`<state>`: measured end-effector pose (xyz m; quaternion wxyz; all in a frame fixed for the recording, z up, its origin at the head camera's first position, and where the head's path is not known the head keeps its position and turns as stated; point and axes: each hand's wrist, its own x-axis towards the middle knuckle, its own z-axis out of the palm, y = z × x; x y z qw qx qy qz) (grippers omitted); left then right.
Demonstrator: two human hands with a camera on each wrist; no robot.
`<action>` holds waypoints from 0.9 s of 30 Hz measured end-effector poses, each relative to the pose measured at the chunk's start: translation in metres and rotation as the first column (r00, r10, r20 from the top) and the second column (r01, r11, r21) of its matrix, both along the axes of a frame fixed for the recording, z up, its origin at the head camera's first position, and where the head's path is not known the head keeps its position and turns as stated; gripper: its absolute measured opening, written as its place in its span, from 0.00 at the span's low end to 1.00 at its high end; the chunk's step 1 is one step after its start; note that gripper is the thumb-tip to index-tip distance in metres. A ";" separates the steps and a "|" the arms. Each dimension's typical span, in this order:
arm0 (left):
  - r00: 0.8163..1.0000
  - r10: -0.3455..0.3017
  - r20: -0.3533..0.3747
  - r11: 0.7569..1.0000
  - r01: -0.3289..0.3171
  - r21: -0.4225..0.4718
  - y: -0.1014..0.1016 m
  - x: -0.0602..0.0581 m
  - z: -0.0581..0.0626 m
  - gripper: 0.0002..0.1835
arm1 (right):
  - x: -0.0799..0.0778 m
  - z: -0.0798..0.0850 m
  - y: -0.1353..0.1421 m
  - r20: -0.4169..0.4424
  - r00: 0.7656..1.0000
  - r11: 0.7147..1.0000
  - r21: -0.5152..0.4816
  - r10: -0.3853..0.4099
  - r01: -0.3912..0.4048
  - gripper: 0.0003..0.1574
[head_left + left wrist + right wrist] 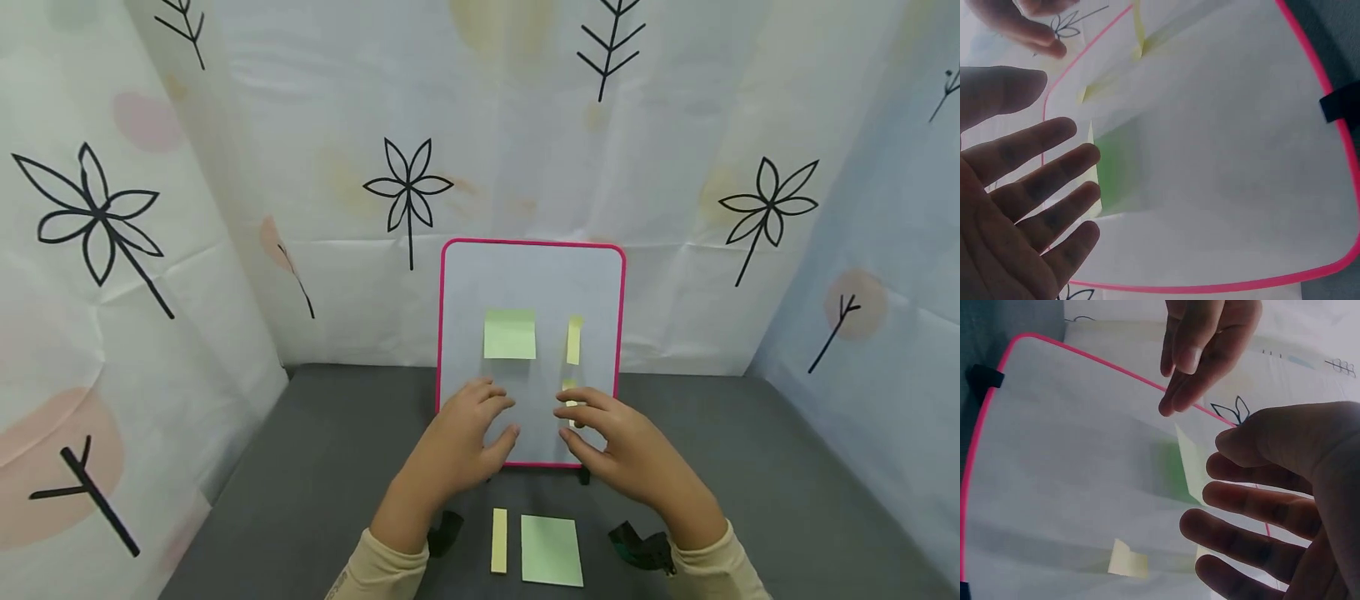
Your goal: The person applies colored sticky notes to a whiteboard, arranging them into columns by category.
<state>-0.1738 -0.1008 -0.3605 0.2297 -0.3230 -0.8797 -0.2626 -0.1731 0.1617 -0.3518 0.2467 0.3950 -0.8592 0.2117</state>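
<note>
A white board with a pink rim (525,275) stands upright at the middle. A light green sticky note (510,335) is stuck on it, its lower edge lifting off the surface. To the right are an upper yellow strip (573,340) and a lower yellow strip (567,386), the lower partly hidden by my right fingers. In front of the board my left hand (465,437) hovers with nothing in it, fingers spread in the left wrist view. My right hand (626,442) is likewise empty, its fingers loosely bent near the lower strip.
On the dark grey table (360,442), nearer to me, lie another yellow strip (498,542) and a green sticky note or pad (552,551). Black feet (584,476) hold the board's bottom edge. Patterned cloth (300,167) hangs behind and at both sides.
</note>
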 end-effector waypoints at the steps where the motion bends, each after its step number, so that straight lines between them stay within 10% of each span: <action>1: 1.000 -0.007 -0.007 1.000 0.007 -0.012 0.002 0.003 -0.001 0.15 | -0.001 -0.001 0.001 -0.001 1.000 1.000 0.008 0.004 -0.004 0.20; 17: 0.991 -0.117 0.058 0.973 0.126 -0.192 0.021 0.038 -0.027 0.19 | 0.002 -0.018 0.028 0.060 0.997 0.993 0.110 0.041 -0.047 0.16; 27: 0.947 -0.052 0.317 0.926 0.165 -0.341 0.034 0.040 -0.039 0.25 | 0.001 -0.037 0.028 0.072 0.993 0.971 0.211 0.094 -0.107 0.14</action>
